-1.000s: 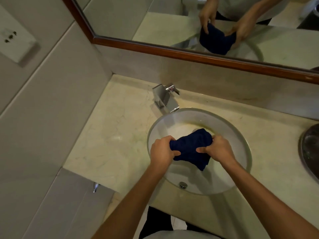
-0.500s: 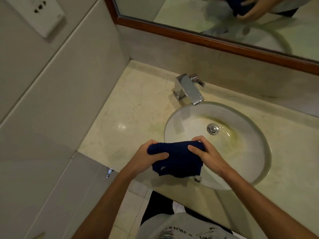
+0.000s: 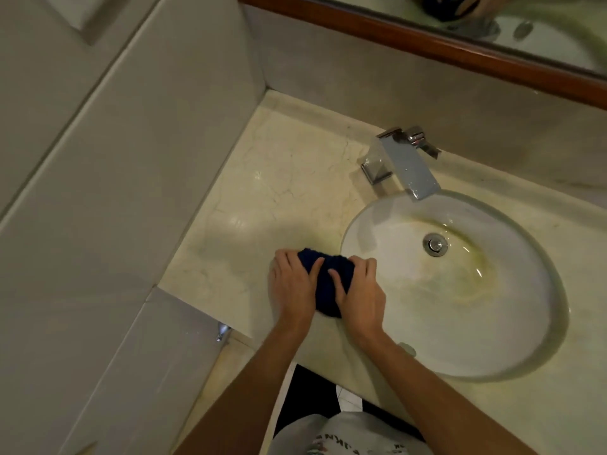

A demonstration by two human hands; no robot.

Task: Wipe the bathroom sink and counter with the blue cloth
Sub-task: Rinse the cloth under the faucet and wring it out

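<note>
Now the cloth (image 3: pixel 328 284) lies bunched on the counter (image 3: pixel 262 205), just left of the sink (image 3: pixel 460 366) rim and near the counter's front edge; half a second ago it was held up over the near side of the bowl, and a second ago it was over the middle of the bowl. Both hands have come down with it. The left hand (image 3: pixel 292 287) lies on the cloth's left side with fingers stretched forward and flat, pressing it to the stone. The right hand (image 3: pixel 359 290) lies on its right side in the same way, fingers straight, thumb laid across the dark fabric toward the left hand. Neither grip is curled round the cloth; both press from above, and the cloth shows as a dark strip between them and a rounded lump toward the wrists.

The view has also shifted: the drain (image 3: pixel 435 244) and the yellowish stain round it are fully in sight, and the tap (image 3: pixel 407 165) stands at the far rim of the bowl.

Left of the hands the counter runs as bare marble to the tiled side wall (image 3: pixel 147 159), and far of them it runs to the back ledge under the mirror frame (image 3: pixel 427 44). The near edge is just behind the wrists. On the right the sink rim touches or nearly touches the right hand's outer fingers.
</note>
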